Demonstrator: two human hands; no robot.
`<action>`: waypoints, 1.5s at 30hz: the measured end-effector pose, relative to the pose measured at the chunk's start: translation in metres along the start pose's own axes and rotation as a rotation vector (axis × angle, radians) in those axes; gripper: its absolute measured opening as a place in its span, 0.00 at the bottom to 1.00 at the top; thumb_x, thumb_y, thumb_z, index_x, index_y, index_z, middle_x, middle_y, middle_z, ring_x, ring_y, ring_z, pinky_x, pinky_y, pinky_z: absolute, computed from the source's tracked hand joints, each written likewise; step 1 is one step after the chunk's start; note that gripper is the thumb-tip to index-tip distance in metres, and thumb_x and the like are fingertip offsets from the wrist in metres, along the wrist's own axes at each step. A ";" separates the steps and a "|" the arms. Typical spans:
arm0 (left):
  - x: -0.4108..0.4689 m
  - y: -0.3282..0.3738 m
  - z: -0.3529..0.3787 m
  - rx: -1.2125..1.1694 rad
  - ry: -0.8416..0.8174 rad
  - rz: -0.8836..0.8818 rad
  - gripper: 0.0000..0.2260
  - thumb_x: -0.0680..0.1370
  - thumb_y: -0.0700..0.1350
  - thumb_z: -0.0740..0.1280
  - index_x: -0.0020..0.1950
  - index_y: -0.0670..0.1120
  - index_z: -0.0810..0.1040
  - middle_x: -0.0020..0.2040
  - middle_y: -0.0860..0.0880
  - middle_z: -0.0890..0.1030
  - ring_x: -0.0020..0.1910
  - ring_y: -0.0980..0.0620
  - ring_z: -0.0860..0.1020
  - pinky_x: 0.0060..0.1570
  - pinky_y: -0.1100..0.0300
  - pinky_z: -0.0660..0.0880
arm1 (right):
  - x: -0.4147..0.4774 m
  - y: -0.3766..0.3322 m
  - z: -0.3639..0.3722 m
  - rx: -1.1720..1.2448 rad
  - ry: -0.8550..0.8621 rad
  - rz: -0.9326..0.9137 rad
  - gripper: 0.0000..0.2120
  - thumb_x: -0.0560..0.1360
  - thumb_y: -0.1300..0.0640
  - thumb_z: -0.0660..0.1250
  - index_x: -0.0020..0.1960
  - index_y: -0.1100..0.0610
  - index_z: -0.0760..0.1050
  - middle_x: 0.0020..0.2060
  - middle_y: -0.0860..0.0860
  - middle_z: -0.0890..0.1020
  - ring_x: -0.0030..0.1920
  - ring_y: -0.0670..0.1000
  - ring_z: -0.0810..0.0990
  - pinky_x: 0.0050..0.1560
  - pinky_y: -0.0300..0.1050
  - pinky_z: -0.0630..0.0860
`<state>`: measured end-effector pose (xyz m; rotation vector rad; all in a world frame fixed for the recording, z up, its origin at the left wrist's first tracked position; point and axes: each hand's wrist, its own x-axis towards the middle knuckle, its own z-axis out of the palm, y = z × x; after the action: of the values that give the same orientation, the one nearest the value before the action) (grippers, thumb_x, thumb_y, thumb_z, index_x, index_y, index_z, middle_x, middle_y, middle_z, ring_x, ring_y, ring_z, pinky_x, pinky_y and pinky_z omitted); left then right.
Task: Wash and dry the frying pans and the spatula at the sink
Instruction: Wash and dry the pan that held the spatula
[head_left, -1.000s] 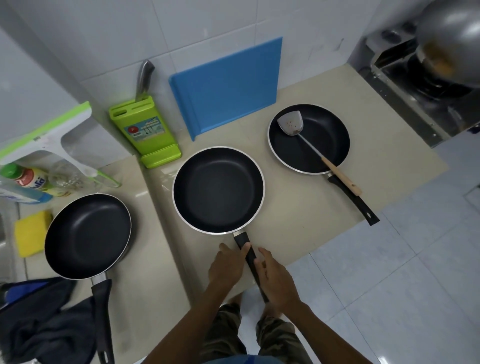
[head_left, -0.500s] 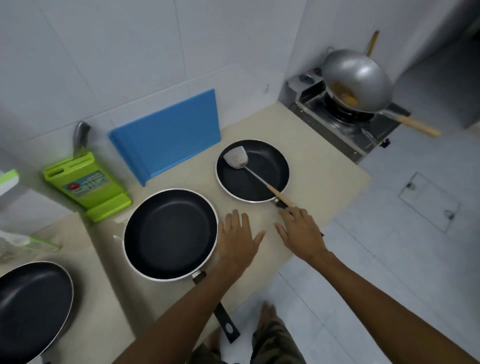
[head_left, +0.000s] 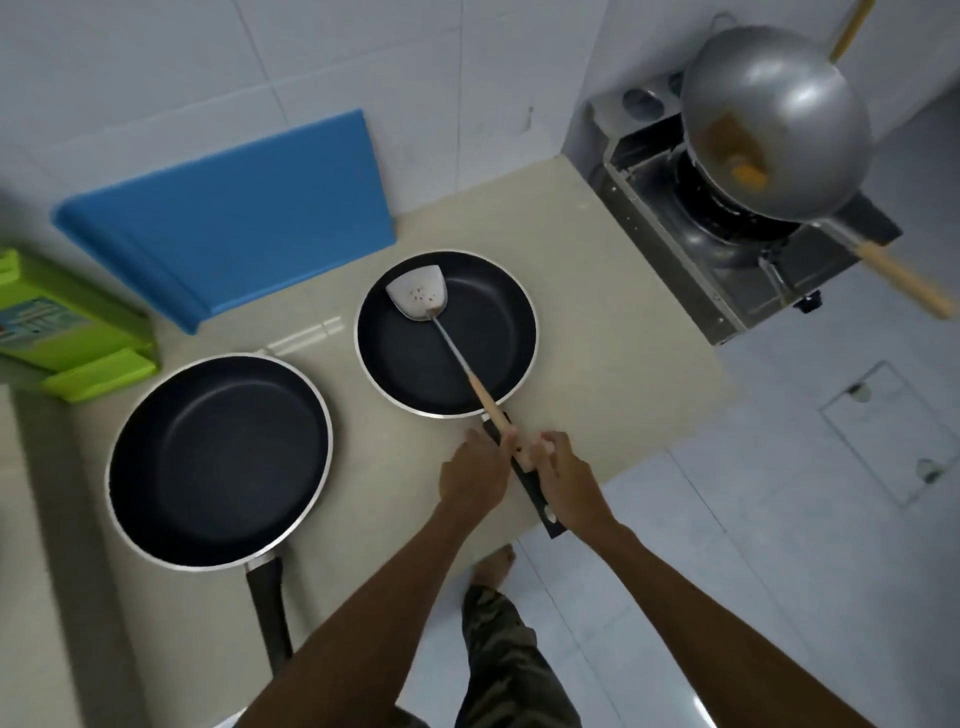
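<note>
Holding looks easiest at the wooden handle of the probably light, stiff steel spatula (head_left: 417, 297) in the small black frying pan (head_left: 395, 358): right hand (head_left: 569, 486) fingers (head_left: 548, 447) curl there; left hand (head_left: 470, 475) grip unclear.

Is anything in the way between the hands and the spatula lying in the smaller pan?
Nothing visible does. The left hand and right hand flank the spatula at its wooden handle, both touching it, just above the black handle of the smaller pan. Whether either hand grips it is unclear.
</note>
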<state>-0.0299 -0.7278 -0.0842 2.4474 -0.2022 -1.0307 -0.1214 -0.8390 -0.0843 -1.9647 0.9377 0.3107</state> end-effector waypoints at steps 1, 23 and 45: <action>0.004 0.004 0.005 -0.229 -0.046 -0.086 0.31 0.81 0.68 0.53 0.60 0.41 0.73 0.53 0.43 0.81 0.50 0.43 0.80 0.50 0.48 0.74 | 0.000 0.000 0.003 0.086 -0.067 0.059 0.28 0.81 0.33 0.50 0.63 0.55 0.71 0.46 0.55 0.84 0.47 0.59 0.85 0.50 0.58 0.82; -0.025 0.044 0.024 -1.338 -0.035 -0.284 0.13 0.76 0.56 0.66 0.45 0.46 0.72 0.34 0.49 0.74 0.30 0.54 0.72 0.35 0.59 0.73 | -0.045 -0.004 0.016 0.206 0.073 -0.119 0.29 0.78 0.33 0.48 0.42 0.54 0.78 0.30 0.54 0.82 0.31 0.51 0.83 0.32 0.51 0.79; -0.342 -0.330 -0.157 -1.397 0.425 -0.095 0.09 0.78 0.50 0.63 0.41 0.47 0.72 0.29 0.51 0.71 0.32 0.52 0.71 0.36 0.55 0.70 | -0.411 -0.163 0.303 0.135 -0.188 -0.410 0.34 0.77 0.29 0.46 0.44 0.52 0.80 0.37 0.52 0.84 0.40 0.51 0.84 0.45 0.54 0.83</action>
<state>-0.1764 -0.2752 0.0707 1.2910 0.5905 -0.3584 -0.2401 -0.3407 0.0733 -1.9106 0.4106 0.1862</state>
